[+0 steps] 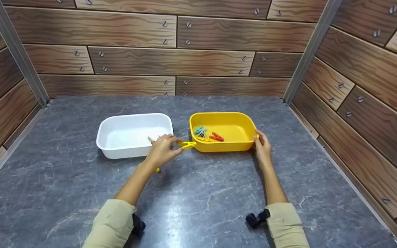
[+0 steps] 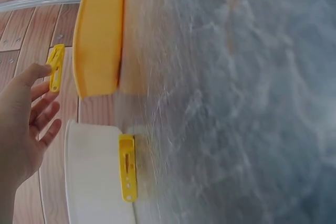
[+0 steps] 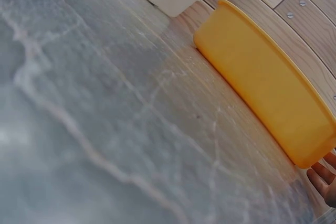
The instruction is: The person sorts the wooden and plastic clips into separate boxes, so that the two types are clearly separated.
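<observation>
My left hand [image 1: 163,151] pinches a yellow clothespin [image 1: 187,145] between thumb and fingers, at the near left corner of the yellow bin [image 1: 224,147]. In the left wrist view, that clothespin [image 2: 55,69] stands out from the fingertips while the other fingers spread loosely. At the bin's right end, my right hand [image 1: 263,150] holds the corner by its rim; its fingers [image 3: 320,177] show against the outer wall. Blue, red [image 1: 217,137] and yellow clothespins lie inside the yellow bin. Another yellow clothespin [image 2: 127,167] is beside the white bin [image 1: 115,153], partly hidden by my left arm in the head view.
The white bin stands left of the yellow one, with a pale clothespin [image 1: 150,140] showing in it beside my left hand. Wood-patterned walls [image 1: 133,62] enclose the grey marbled table [image 1: 205,199] at the back and sides.
</observation>
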